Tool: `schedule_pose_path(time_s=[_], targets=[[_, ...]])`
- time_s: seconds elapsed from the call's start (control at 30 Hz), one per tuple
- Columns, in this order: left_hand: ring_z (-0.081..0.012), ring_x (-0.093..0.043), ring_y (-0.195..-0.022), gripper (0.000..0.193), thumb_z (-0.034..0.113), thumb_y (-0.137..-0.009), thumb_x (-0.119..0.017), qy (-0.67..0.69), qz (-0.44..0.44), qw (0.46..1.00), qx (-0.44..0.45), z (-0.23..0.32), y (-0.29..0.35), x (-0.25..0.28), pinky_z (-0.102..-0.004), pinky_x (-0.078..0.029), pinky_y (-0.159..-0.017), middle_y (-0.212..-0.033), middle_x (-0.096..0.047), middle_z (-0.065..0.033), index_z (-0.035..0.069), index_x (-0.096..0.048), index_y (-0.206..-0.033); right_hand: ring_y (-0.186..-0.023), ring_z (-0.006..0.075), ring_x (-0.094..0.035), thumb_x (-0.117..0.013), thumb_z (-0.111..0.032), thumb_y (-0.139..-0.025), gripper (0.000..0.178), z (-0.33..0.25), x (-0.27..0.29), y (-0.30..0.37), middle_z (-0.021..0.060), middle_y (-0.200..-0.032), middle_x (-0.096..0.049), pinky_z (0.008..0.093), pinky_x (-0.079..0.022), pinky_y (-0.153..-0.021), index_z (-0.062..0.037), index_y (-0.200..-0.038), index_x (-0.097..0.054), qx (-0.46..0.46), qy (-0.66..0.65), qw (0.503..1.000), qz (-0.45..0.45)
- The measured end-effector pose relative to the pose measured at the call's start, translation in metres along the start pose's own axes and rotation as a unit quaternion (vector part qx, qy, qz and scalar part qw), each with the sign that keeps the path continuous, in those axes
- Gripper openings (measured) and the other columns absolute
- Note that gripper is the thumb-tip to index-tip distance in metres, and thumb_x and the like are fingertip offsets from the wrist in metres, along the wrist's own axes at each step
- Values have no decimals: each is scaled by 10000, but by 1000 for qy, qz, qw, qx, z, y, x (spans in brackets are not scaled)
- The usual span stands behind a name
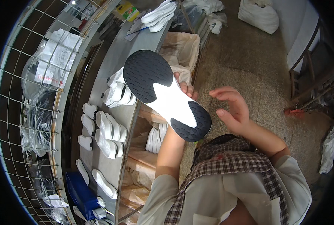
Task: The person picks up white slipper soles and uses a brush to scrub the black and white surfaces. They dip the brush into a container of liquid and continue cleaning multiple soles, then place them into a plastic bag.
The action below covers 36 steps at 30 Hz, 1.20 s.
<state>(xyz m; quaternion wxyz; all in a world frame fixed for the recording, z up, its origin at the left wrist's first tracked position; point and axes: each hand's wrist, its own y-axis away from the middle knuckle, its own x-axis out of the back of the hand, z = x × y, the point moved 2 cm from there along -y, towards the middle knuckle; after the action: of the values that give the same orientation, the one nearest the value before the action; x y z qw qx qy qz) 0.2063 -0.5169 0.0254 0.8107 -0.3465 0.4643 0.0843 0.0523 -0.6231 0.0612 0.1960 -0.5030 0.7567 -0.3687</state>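
Observation:
A shoe sole (163,95), white in the middle with black textured tread at both ends, is held up over the bench's right edge, tread side facing up. My left hand (188,90) grips it from beneath; its fingertips show past the sole's right edge, while the palm and thumb are hidden. Just right of the sole's smaller end, my right hand (232,107) hangs in the air. Its thumb and fingers are curved and apart, with nothing between them, and it does not touch the sole.
A long grey bench (95,167) carries stacks of white soles (110,131), several single ones and a blue box (79,193). Wire mesh (24,105) runs along the far left. Lined bins (180,48) stand under the bench's right edge. A white sack (259,17) rests on the floor.

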Motion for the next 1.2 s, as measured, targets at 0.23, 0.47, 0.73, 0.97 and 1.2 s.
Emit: schedule_pose_path(time_s=[0.23,0.47,0.73,0.97,1.2], targets=[[-187,-523,-813,452,366,-921,-491,-6,-22,1000,0,4,-7,0,-291,-385,-670,-888,-588,-64,83,-437,-1269,-1147,325,-455,-752,-182,-706,609,-1,-10,14,193,-1238,-456,412,-360,-969,-22,-1206,-445,-24,11,999,24],[-265,-496,-1087,398,313,-954,-449,-127,249,958,-56,-2,4,4,-395,-466,-913,-1146,-524,-120,70,-421,-1268,-1285,394,-329,-806,-308,-614,930,-10,-32,10,247,-1396,-277,460,-292,-1046,-44,-1356,-312,-116,122,985,-38],[-165,-403,-790,254,276,-896,-493,69,39,997,-11,20,-10,-13,-291,-394,-585,-1007,-497,-52,62,-553,-1019,-1249,216,-420,-568,-550,-743,801,16,13,17,81,-1327,-467,372,-376,-1002,-102,-1374,-361,-309,-367,844,241],[-145,-400,-772,250,280,-893,-500,64,56,996,-34,28,-8,-26,-277,-397,-594,-923,-533,-25,77,-538,-1034,-1261,252,-408,-440,-544,-845,683,26,22,13,60,-1385,-414,446,-341,-1025,-143,-1389,-340,-313,-433,783,319],[-147,-414,-761,270,271,-895,-503,63,76,993,-67,48,3,-14,-254,-394,-599,-906,-543,-34,69,-525,-1073,-1259,280,-416,-369,-548,-883,651,35,3,1,65,-1395,-408,443,-363,-1007,-147,-1394,-337,-344,-454,769,291]])
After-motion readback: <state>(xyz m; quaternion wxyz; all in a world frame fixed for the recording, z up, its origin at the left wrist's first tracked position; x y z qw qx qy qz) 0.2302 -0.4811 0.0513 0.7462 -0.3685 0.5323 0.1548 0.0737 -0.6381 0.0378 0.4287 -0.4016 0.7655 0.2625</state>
